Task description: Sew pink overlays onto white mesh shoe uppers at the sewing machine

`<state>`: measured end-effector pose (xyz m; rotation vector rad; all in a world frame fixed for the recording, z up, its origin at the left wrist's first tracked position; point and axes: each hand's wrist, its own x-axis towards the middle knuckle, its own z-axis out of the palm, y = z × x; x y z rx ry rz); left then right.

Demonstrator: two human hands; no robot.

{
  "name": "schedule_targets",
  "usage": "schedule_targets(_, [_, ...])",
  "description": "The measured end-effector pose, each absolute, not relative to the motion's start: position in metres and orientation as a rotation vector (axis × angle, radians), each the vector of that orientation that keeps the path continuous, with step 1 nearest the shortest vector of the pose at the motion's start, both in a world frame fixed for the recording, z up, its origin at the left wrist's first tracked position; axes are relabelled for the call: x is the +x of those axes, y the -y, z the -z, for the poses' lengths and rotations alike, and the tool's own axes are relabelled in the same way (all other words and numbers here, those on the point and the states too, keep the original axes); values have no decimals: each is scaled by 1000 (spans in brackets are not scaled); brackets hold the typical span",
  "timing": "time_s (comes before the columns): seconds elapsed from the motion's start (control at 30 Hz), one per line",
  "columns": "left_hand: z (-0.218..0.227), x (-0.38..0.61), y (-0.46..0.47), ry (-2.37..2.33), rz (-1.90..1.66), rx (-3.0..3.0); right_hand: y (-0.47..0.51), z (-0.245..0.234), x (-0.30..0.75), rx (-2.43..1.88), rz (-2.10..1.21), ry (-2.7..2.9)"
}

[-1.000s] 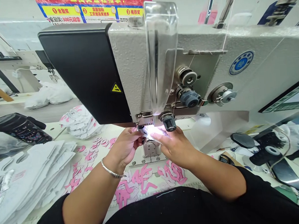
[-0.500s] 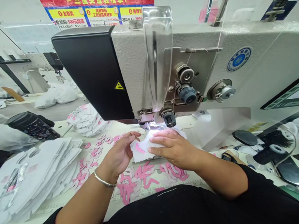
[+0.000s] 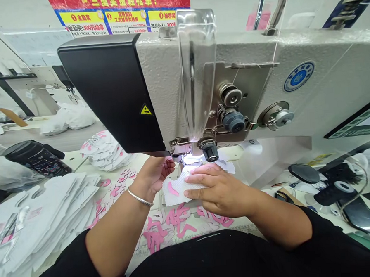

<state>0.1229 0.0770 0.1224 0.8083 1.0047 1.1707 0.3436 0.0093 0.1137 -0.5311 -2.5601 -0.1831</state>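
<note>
One fabric piece (image 3: pixel 170 197), long axis crosswise

The cream worktop (image 3: pixel 71 157) carries a sewing machine (image 3: pixel 263 89) at 12 o'clock, fanned white pieces (image 3: pixel 43 220) at 8, pink cutouts (image 3: pixel 173 221) at 6, and a white patch (image 3: pixel 175 192) at centre.

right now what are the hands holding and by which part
The right hand lies flat on the white fabric piece, pinning its right half. The left hand curls at its upper left edge; a pinch there cannot be told.
</note>
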Motion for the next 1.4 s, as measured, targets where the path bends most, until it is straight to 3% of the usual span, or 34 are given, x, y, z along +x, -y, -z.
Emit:
schedule_targets(0.1, [-115, 118, -69, -994, -1143, 863, -8, -118, 345, -570, 125, 2494])
schedule_targets(0.27, [-108, 112, -47, -961, -1191, 927, -13, -111, 339, -1008, 186, 2335])
schedule_targets(0.73, [-103, 98, -26, -990, -1106, 951, -17, -97, 335, -930, 286, 2291])
schedule_targets(0.83, [-104, 65, -36, -1173, -1251, 1105, -19, -93, 335, -910, 259, 2251])
schedule_targets(0.93, [-98, 9, -41, -1749, -1401, 1292, -21, -90, 334, -887, 233, 2205])
schedule_targets(1.0, [-88, -29, -39, -2226, -1027, 1455, -22, -88, 334, -872, 212, 2191])
schedule_targets(1.03, [-81, -44, -37, -2347, -752, 1540, -22, -87, 334, -866, 204, 2188])
schedule_targets(1.1, [-66, -66, -31, -2381, -540, 1567, -23, -85, 333, -861, 199, 2180])
schedule_targets(1.4, [-33, -76, -36, -2402, -359, 1622, -24, -80, 334, -861, 264, 2163])
